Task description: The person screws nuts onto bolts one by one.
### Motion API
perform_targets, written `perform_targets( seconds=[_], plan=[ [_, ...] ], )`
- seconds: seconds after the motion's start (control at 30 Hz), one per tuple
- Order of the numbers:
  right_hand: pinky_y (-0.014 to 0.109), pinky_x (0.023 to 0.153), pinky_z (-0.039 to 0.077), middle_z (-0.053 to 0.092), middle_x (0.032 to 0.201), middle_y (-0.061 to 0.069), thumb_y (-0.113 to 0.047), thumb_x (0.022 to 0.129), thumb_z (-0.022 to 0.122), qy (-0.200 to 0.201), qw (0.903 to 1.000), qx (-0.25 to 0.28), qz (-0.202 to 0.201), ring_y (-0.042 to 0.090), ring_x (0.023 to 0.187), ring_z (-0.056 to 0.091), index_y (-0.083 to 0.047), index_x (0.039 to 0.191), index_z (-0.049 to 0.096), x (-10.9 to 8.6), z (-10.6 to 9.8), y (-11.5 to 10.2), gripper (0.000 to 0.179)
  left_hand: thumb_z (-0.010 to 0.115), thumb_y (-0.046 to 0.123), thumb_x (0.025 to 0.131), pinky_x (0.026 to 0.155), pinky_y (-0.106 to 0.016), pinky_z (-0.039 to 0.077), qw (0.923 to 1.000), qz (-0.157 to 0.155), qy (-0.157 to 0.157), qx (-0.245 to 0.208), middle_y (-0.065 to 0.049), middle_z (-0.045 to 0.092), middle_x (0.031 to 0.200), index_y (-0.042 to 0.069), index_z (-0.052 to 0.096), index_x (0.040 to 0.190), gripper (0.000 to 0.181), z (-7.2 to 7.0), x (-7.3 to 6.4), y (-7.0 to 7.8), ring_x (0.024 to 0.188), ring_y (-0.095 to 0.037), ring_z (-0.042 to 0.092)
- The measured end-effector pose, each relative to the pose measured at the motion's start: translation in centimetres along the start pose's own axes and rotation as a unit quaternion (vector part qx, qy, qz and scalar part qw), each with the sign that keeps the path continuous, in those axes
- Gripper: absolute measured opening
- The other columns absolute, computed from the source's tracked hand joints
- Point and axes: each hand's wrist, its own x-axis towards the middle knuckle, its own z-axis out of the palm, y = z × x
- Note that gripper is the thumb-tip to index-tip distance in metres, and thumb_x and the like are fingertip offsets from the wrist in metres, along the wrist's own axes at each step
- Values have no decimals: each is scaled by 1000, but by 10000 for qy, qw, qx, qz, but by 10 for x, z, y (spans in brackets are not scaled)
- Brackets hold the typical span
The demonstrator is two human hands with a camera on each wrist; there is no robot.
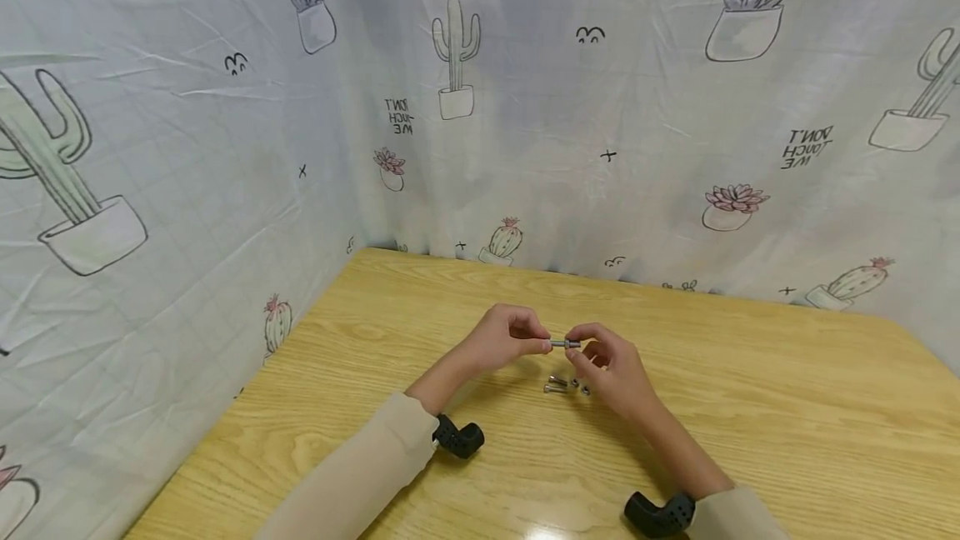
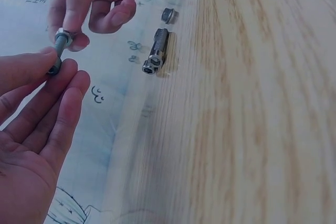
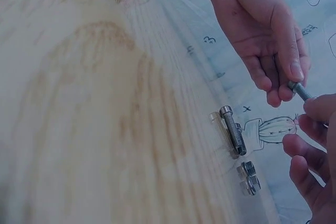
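Observation:
My left hand (image 1: 506, 340) pinches a metal bolt (image 2: 59, 48) by its head between thumb and fingertips, the shank pointing toward the right hand. At the other end, the thumb and fingers of my right hand (image 1: 618, 369) pinch a nut (image 2: 63, 36) that sits around the threaded part. Both hands are held above the table. How far the nut is threaded cannot be made out. On the wood below, two loose socket-head bolts (image 3: 233, 132) lie side by side, with two flanged nuts (image 3: 251, 178) close by.
The wood-grain table (image 1: 360, 332) extends beyond both hands. A pale cloth (image 1: 525, 123) printed with cacti hangs behind the table and along its left side. Black curved wrist mounts (image 1: 459, 437) sit at both sleeve cuffs.

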Motion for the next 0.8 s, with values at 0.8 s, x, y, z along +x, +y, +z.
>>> perform_targets(
  seconds=[0.8],
  plan=[
    [29,54,53,63,97,16,-13,98,56,-26,9987,456,246,23,61,61,2,113,59,3,0,1,21,72,14,88,71,-24,55,10000,55,-22,0,-5,70,92,9,72,87,6,2,3,-3,79,-9,67]
  ],
)
